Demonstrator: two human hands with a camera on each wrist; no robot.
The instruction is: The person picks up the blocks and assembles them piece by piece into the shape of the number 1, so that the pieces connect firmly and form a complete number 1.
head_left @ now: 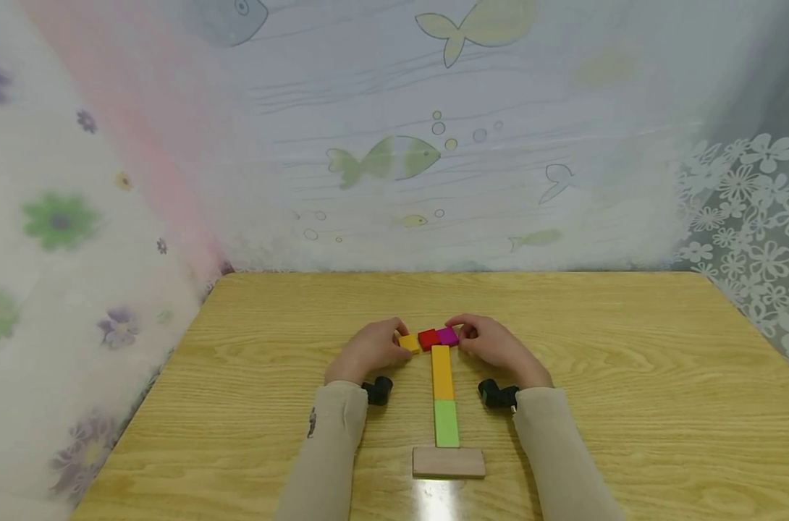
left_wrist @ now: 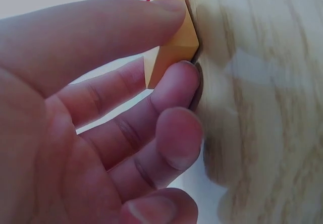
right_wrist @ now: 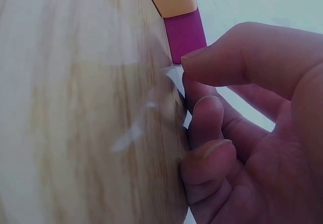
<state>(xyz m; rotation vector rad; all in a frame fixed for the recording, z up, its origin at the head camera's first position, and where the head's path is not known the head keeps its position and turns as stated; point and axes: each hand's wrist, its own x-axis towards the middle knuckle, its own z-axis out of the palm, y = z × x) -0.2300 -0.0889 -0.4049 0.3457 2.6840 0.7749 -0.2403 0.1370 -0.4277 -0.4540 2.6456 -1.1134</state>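
My left hand pinches a small yellow block between thumb and fingers, just above or on the table. In the left wrist view the thumb lies along that block's side. To its right, across a small gap, is a red block, with a purple block against its right side. My right hand has thumb and forefinger at the purple block's near and far sides; the right wrist view shows the thumb tip at its edge. Below these, a long orange block and a light green block lie end to end.
A plain wooden block lies crosswise at the green block's near end. All of it is on a wood-grain table. Patterned curtains stand behind and beside the table. A dark wrist camera sits inside each sleeve cuff.
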